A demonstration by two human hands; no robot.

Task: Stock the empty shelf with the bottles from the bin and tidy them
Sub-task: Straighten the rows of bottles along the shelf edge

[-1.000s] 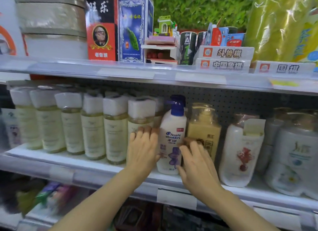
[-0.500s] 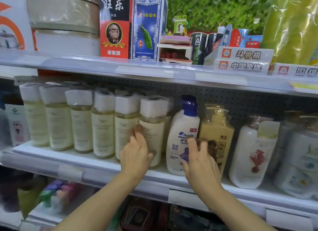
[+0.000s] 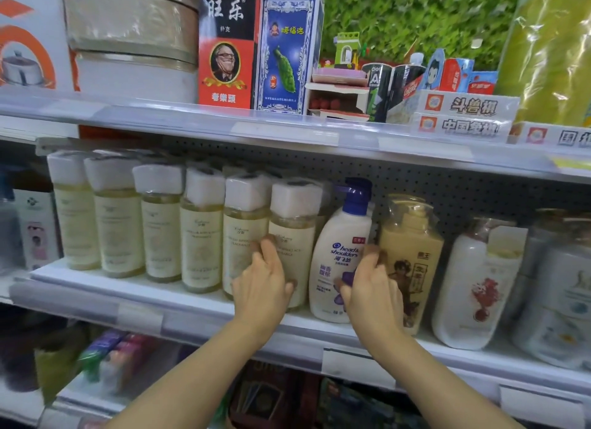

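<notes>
1. The shelf [image 3: 134,289] runs across the view at chest height, its white lip sloping down to the right, with a second shelf of boxes and game sets above it

2. A row of pale bottles [image 3: 160,224] with white wrapped caps fills the left half of the shelf, all upright and close together; on the right stand a yellow pump bottle [image 3: 415,236] in clear wrap and a white bottle [image 3: 473,288] with a red print

3. The white shampoo bottle [image 3: 342,252] with the blue pump stands upright between the last pale bottle [image 3: 295,246] and the yellow one, long axis vertical, leaning slightly left at the top

4. The left hand [image 3: 260,283] lies against the front of the last pale bottle, fingers curled about its left side, thumb low on its right; it seems to grip that bottle

5. The right hand [image 3: 371,288] sits at the shampoo bottle's right flank, fingers reaching into the gap beside the yellow bottle, thumb across the purple label; it appears to hold the shampoo bottle

6. The shampoo bottle lies straight ahead between the two hands, with the right hand the nearer; squaring it up likely means a small push left and back

7. The bin is not in view
</notes>
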